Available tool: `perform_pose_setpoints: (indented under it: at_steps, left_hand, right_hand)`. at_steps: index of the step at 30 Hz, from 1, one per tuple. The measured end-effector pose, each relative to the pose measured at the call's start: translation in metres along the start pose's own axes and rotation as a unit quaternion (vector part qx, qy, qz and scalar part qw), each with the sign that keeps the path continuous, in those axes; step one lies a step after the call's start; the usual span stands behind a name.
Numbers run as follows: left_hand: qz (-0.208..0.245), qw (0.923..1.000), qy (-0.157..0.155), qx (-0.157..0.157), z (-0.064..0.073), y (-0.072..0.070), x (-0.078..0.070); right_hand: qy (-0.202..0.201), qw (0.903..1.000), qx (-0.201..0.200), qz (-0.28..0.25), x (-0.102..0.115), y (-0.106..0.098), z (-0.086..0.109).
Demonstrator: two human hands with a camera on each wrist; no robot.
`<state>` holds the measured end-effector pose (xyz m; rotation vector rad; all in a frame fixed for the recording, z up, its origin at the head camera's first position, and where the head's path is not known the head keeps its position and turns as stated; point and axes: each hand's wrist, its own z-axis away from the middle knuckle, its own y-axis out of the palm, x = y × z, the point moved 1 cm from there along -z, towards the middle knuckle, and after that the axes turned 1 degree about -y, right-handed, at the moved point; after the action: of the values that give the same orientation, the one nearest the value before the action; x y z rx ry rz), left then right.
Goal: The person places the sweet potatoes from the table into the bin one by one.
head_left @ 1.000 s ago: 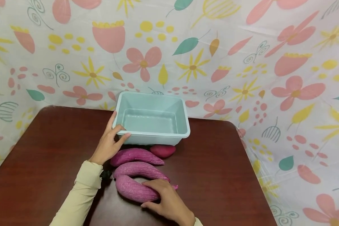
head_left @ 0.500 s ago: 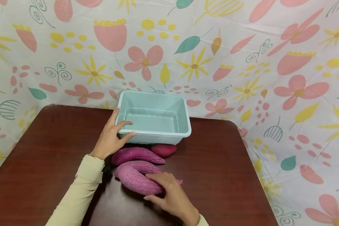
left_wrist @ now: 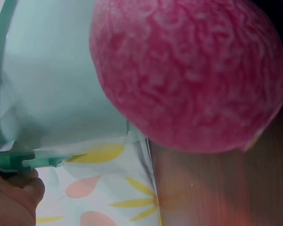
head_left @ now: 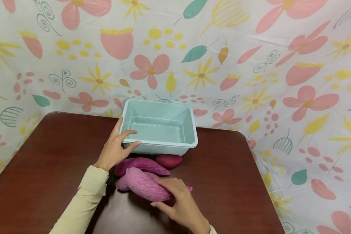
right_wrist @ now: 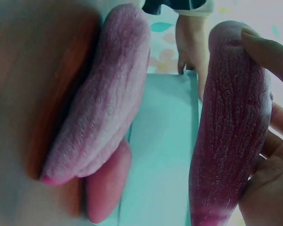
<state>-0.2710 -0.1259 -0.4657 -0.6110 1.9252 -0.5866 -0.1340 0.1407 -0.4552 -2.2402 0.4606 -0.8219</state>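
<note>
The right hand (head_left: pixel 182 200) has thumb and fingers clamped on a wrinkled purple sweet potato (head_left: pixel 146 187), its blunt end jutting left of the fingertips; the left hand (head_left: pixel 112 151) spreads its fingers apart on a smooth, boxy plastic tub (head_left: pixel 161 143), and beyond the right fingertips lies a rounded red tuber (head_left: pixel 168 161).

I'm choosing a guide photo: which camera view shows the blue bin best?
Head view: the blue bin shows its inside and most of its rim, the left hand partly covering one corner. Left wrist: cropped, partly behind a wrinkled vegetable. Right wrist: only part, behind vegetables.
</note>
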Motion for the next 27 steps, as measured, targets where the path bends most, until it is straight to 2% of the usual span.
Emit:
perform_pose_setpoints:
  at_steps: [7, 16, 27]
  left_hand:
    - [0.009, 0.9999, -0.008, -0.002, 0.001, 0.002, 0.005]
    - [0.024, 0.9997, -0.006, -0.008, -0.001, 0.004, 0.003]
    - [0.018, 0.9998, 0.000, -0.006, -0.001, 0.005, 0.002]
  right_hand:
    - [-0.009, 0.9999, -0.009, 0.001, -0.004, -0.002, -0.008]
    - [-0.029, 0.9993, -0.025, 0.003, -0.013, -0.014, -0.027]
    - [-0.019, 0.9991, -0.030, 0.022, -0.018, -0.025, -0.040]
